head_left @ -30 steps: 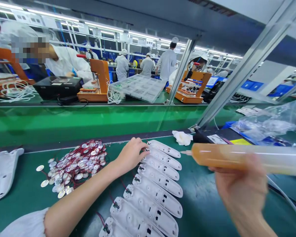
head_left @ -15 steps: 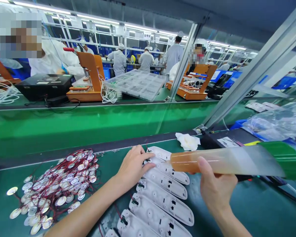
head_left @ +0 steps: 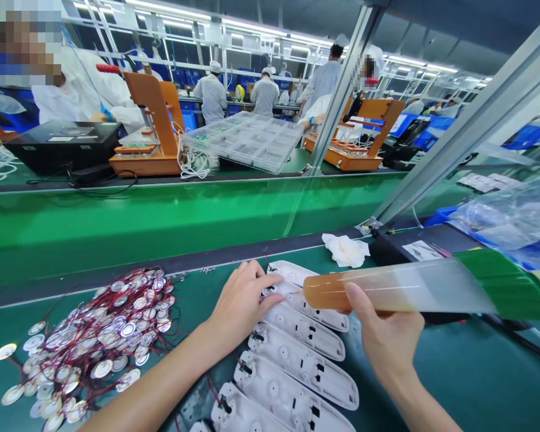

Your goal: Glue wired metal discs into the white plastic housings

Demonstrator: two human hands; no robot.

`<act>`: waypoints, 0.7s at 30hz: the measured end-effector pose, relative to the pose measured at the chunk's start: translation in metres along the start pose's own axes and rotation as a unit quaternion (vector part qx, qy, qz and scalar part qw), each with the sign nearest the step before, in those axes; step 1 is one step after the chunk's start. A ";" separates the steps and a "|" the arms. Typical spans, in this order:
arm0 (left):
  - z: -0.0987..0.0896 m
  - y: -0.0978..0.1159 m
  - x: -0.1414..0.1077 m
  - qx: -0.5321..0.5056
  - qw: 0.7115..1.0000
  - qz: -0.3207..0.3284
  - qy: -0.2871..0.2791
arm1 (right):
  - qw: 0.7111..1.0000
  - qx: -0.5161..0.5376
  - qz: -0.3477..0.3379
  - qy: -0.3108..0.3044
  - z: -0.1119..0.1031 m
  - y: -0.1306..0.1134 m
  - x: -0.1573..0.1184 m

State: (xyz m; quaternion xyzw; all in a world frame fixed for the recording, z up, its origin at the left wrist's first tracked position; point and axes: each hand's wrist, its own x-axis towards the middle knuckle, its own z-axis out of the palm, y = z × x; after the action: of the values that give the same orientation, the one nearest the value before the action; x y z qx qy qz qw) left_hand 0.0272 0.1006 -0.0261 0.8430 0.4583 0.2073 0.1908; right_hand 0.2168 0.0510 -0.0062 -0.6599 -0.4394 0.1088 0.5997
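Observation:
My left hand [head_left: 243,294] holds the wired end of a white plastic housing [head_left: 328,317] near the far end of a row. Thumb and forefinger are on either side of that end, and the other fingers are curled. My right hand [head_left: 389,330] is wrapped round a glue tube [head_left: 414,285], amber at the front, clear in the middle and green at the back. The tube lies nearly level, its thin nozzle pointing left at the housing between my left fingertips. Whether the nozzle touches is unclear. Nearer housings [head_left: 303,363] lie side by side, with red wires at their left ends.
Left of my forearm lies a pile of round metal discs [head_left: 103,336] with red wires. Crumpled white tissue [head_left: 346,250] sits behind the row. Beyond a green barrier [head_left: 139,219] stand orange presses [head_left: 155,120] and a clear compartment tray [head_left: 247,141]. A metal post [head_left: 450,132] slants at right.
The glue tube and my right hand have shifted slightly left, and the nozzle is closer to my left fingertips. My left hand keeps its grip. The camera view has shifted a little.

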 end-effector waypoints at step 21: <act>0.003 -0.003 -0.001 0.011 0.999 0.019 0.025 | 0.996 0.038 0.075 -0.014 0.004 -0.014 -0.007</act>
State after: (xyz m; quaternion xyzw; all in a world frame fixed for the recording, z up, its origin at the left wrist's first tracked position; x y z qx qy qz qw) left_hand 0.0258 0.1012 -0.0305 0.8479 0.4497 0.2270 0.1655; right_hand 0.2038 0.0470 0.0030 -0.6665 -0.3926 0.1797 0.6078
